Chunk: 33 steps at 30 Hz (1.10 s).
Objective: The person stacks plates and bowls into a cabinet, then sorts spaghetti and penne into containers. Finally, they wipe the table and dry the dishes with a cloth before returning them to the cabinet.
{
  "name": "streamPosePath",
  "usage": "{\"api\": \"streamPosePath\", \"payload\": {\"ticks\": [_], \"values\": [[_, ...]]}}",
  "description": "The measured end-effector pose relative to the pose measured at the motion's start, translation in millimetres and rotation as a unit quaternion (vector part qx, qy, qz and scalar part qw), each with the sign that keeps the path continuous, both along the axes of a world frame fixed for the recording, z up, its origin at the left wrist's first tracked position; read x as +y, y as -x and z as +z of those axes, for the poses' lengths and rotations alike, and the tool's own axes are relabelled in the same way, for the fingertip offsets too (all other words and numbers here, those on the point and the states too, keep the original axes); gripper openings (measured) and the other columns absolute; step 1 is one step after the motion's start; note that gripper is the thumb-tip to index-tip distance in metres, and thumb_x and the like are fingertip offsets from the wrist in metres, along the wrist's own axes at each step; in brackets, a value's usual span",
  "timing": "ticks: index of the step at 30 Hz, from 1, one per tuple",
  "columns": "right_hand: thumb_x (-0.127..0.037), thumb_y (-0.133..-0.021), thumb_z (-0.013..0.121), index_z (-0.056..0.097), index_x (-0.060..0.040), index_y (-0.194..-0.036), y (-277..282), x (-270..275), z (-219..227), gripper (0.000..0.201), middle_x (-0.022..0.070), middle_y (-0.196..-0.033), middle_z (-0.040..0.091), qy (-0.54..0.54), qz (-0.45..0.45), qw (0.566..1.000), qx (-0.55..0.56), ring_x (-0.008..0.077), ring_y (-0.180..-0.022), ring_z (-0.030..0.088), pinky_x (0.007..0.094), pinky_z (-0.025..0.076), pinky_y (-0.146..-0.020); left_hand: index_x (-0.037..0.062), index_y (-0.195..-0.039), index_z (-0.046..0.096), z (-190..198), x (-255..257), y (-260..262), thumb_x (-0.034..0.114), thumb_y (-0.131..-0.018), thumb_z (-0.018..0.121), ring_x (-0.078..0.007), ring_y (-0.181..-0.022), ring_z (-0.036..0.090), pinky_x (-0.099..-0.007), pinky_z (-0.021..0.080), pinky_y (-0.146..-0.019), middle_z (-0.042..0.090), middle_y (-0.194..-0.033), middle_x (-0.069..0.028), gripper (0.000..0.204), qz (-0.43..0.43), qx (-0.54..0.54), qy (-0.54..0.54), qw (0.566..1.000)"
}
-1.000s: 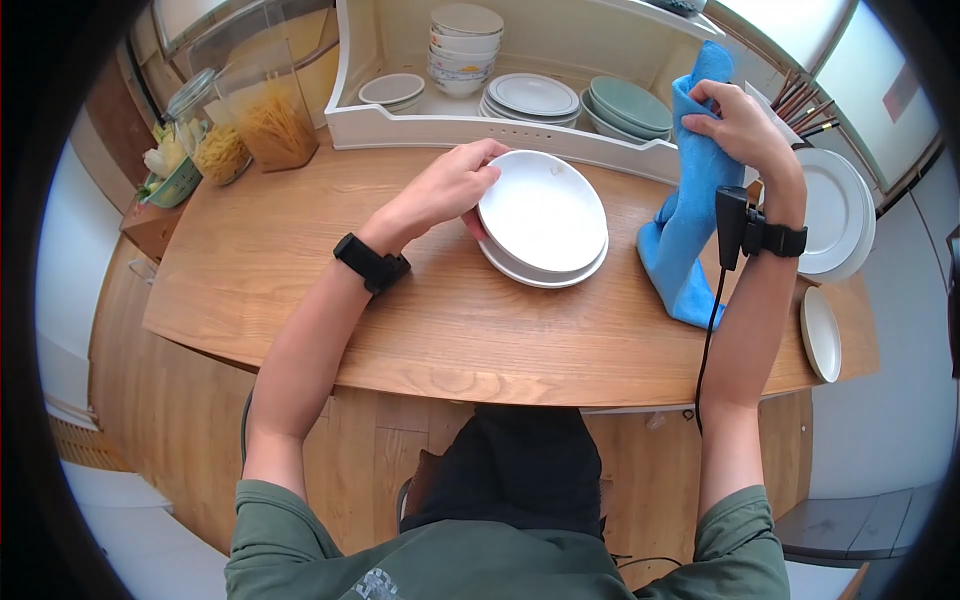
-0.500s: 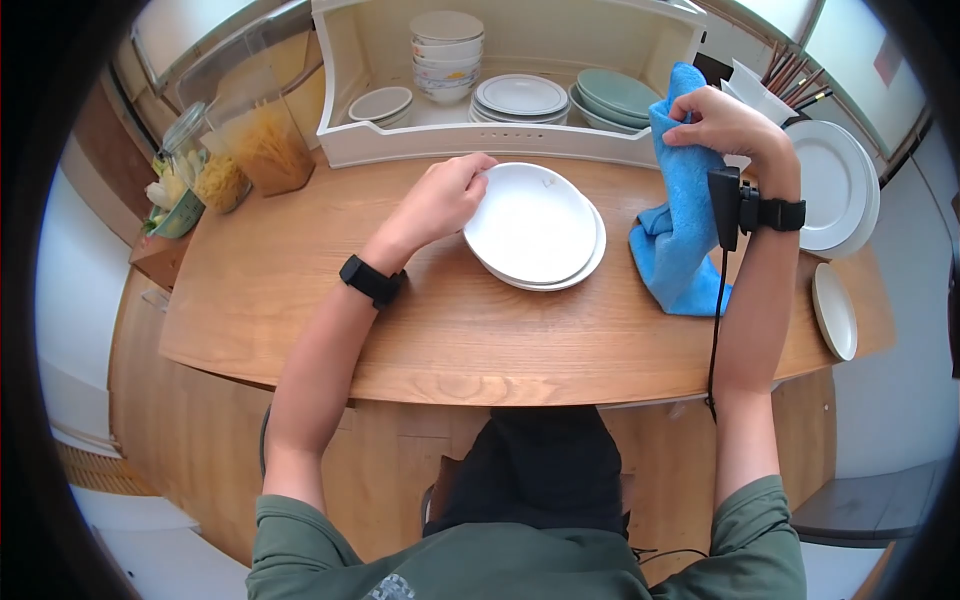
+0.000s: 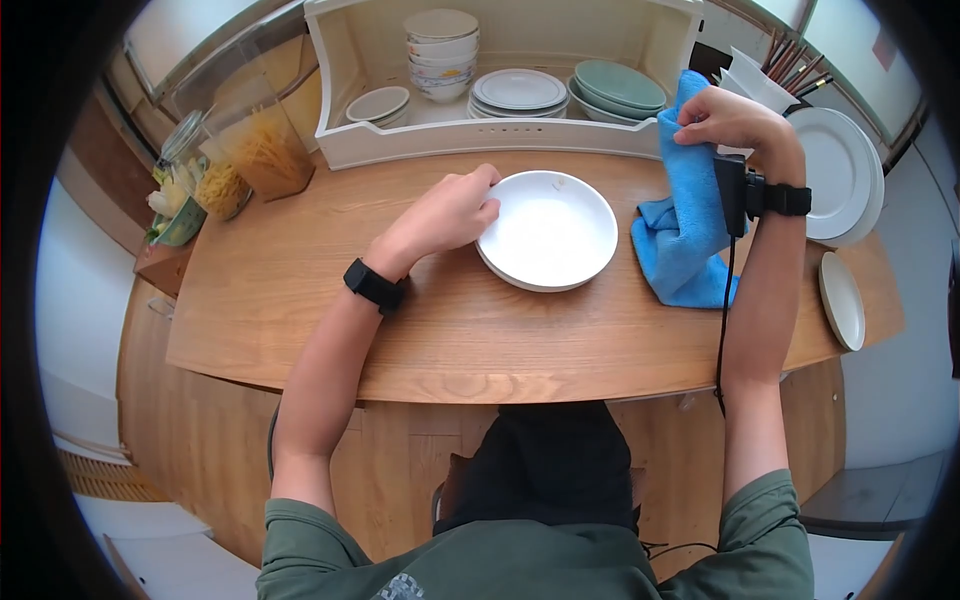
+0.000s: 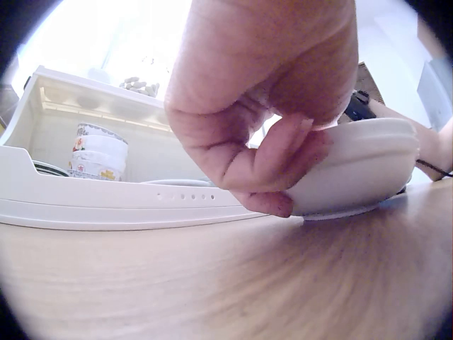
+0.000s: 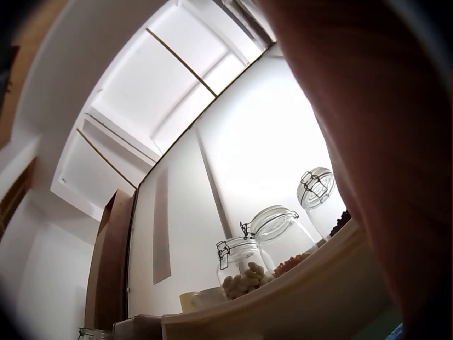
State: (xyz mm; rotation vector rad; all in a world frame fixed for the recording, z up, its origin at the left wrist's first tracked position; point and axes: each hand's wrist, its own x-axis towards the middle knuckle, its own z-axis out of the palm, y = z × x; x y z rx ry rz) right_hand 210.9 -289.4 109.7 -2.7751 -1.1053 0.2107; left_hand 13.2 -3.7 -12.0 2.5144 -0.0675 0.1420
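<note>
Two shallow white dishes (image 3: 548, 230) lie stacked on the wooden table, the upper one nearly covering the lower. My left hand (image 3: 443, 217) pinches their left edge with thumb and curled fingers. From the side, in the left wrist view, the fingers of that hand (image 4: 262, 120) are at the edge of the stacked dishes (image 4: 361, 166), low over the tabletop. A blue cloth (image 3: 688, 215) hangs from my right hand (image 3: 740, 125), which pinches its upper part; its lower end is bunched on the table right of the dishes.
Behind stands a white shelf (image 3: 480, 140) with stacked bowls (image 3: 440, 60) and plates. Large white plates (image 3: 835, 175) stand at the right, near an oval dish (image 3: 842, 300) and a utensil holder (image 3: 758, 82). Pasta containers (image 3: 262, 150) are at the back left.
The upper dish has shifted from an offset position to sit almost squarely over the lower one, my left hand staying at its edge. My right hand still holds the cloth.
</note>
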Motion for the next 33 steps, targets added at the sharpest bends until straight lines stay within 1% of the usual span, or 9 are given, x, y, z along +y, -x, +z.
{"api": "streamPosePath", "payload": {"ticks": [3,8,15,20,22,24,27,29,33], "values": [[-0.028,-0.084,0.071,0.070,-0.0027,-0.092,-3,-11,6,0.026,0.0000,-0.071,0.059,-0.003,-0.020,1.000,0.013,0.0101,-0.064,0.055,0.0267,0.043,-0.054,-0.0070,-0.111,0.054,7,-5,3,0.015,-0.089,0.050,-0.0416,-0.092,0.064,-0.0459,0.048,-0.083,0.065,-0.095,-0.0296,0.031,-0.004,0.026,-0.008,1.000],[-0.030,-0.083,0.071,0.069,-0.0017,-0.088,-3,-28,16,0.029,-0.0010,-0.068,0.055,-0.002,-0.046,0.999,0.009,0.0093,-0.060,0.052,0.0267,0.044,-0.053,-0.0071,-0.110,0.055,10,-6,5,0.016,-0.086,0.051,-0.0411,-0.090,0.064,-0.0456,0.049,-0.082,0.065,-0.095,-0.0292,0.033,-0.011,0.034,-0.001,0.999],[-0.031,-0.086,0.066,0.070,-0.0054,-0.097,5,-26,21,0.028,0.0008,-0.072,0.065,-0.008,-0.117,0.992,0.042,0.0082,-0.063,0.058,0.0250,0.043,-0.052,-0.0079,-0.108,0.056,5,-3,4,0.017,-0.085,0.052,-0.0405,-0.093,0.064,-0.0459,0.050,-0.083,0.065,-0.098,-0.0293,0.035,-0.014,0.033,-0.016,0.999],[-0.031,-0.088,0.063,0.068,-0.0055,-0.098,21,-5,21,0.028,0.0002,-0.070,0.063,-0.050,-0.070,0.996,-0.008,0.0067,-0.063,0.056,0.0240,0.038,-0.050,-0.0067,-0.104,0.060,5,-1,4,0.018,-0.087,0.049,-0.0417,-0.091,0.064,-0.0466,0.050,-0.083,0.066,-0.095,-0.0291,0.032,-0.016,0.022,-0.024,0.999],[-0.027,-0.085,0.067,0.070,-0.0013,-0.093,30,7,21,0.027,0.0054,-0.072,0.066,-0.071,-0.060,0.995,-0.021,0.0127,-0.066,0.063,0.0280,0.045,-0.055,-0.0060,-0.101,0.062,8,-1,4,0.018,-0.087,0.048,-0.0422,-0.091,0.064,-0.0469,0.050,-0.083,0.066,-0.094,-0.0289,0.031,-0.005,0.016,-0.027,0.999],[-0.021,-0.086,0.066,0.069,0.0018,-0.092,29,20,10,0.024,0.0095,-0.071,0.066,-0.104,0.013,0.994,-0.036,0.0143,-0.065,0.063,0.0299,0.049,-0.060,-0.0012,-0.098,0.063,12,0,5,0.023,-0.095,0.042,-0.0426,-0.085,0.063,-0.0475,0.049,-0.078,0.066,-0.089,-0.0262,0.033,-0.005,0.045,-0.034,0.998],[-0.025,-0.085,0.067,0.069,0.0014,-0.094,36,55,1,0.028,0.0124,-0.073,0.068,-0.075,0.021,0.996,-0.034,0.0208,-0.067,0.066,0.0326,0.050,-0.063,-0.0015,-0.092,0.064,8,3,5,0.031,-0.099,0.039,-0.0433,-0.083,0.062,-0.0490,0.048,-0.077,0.065,-0.087,-0.0262,0.042,0.018,-0.005,-0.040,0.999],[-0.030,-0.086,0.067,0.069,0.0008,-0.097,39,84,-2,0.033,0.0168,-0.082,0.070,0.039,0.077,0.991,-0.105,0.0305,-0.078,0.067,0.0378,0.052,-0.072,-0.0023,-0.088,0.064,4,3,4,0.035,-0.100,0.037,-0.0437,-0.083,0.062,-0.0496,0.048,-0.077,0.065,-0.085,-0.0259,0.048,0.027,-0.014,-0.031,0.999],[-0.033,-0.086,0.065,0.068,-0.0001,-0.102,18,130,-17,0.037,0.0200,-0.096,0.069,0.067,0.138,0.977,-0.146,0.0367,-0.093,0.065,0.0427,0.051,-0.081,-0.0040,-0.079,0.063,7,3,5,0.047,-0.102,0.033,-0.0441,-0.083,0.062,-0.0506,0.048,-0.077,0.065,-0.082,-0.0257,0.064,0.067,-0.029,0.002,0.997]]}}
